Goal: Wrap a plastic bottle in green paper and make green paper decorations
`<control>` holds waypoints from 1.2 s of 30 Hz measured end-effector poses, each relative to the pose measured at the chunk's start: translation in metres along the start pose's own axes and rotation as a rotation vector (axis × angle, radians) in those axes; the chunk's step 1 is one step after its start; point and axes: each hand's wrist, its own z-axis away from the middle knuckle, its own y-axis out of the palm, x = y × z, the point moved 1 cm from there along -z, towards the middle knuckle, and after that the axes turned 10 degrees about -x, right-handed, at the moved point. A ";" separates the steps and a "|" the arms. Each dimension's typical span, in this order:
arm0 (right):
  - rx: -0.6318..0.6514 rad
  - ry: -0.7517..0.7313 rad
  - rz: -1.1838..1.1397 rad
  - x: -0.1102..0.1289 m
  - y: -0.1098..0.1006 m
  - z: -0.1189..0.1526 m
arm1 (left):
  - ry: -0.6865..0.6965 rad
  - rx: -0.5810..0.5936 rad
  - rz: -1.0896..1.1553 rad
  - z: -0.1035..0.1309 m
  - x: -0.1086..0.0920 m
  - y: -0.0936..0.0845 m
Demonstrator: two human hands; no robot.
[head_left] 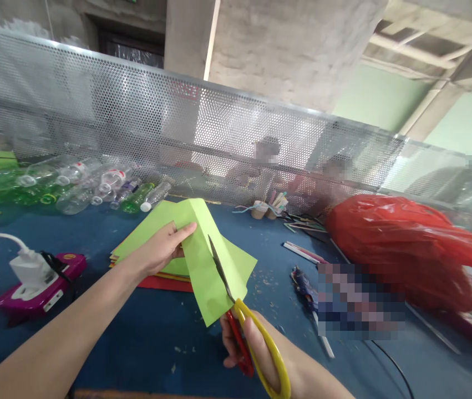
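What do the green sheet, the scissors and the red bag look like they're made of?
Green sheet: probably matte paper or thin card, since it holds a fold. Scissors: dark metal-looking blades, glossy yellow and red handles, likely plastic. Red bag: thin shiny plastic film, crinkled.

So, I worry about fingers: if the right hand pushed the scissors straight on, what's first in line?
Only the green paper looks in the way; the left hand grips it off to the side of the scissors. Depth is unclear.
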 end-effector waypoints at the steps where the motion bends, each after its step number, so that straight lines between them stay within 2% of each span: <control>1: -0.005 0.011 -0.007 0.002 0.000 0.000 | 0.004 0.009 -0.004 0.000 0.000 0.000; 9: -0.035 0.050 -0.101 0.009 0.004 -0.003 | -0.008 0.016 -0.018 0.002 -0.001 0.001; 17: -0.052 0.050 -0.141 0.003 0.007 -0.007 | -0.011 0.052 -0.006 0.001 0.002 0.000; 27: -0.068 -0.012 -0.053 -0.015 0.007 -0.011 | -0.014 0.047 0.016 0.001 0.001 0.001; 36: -0.115 0.052 -0.102 -0.014 0.010 -0.013 | -0.017 0.035 0.033 0.001 0.004 -0.001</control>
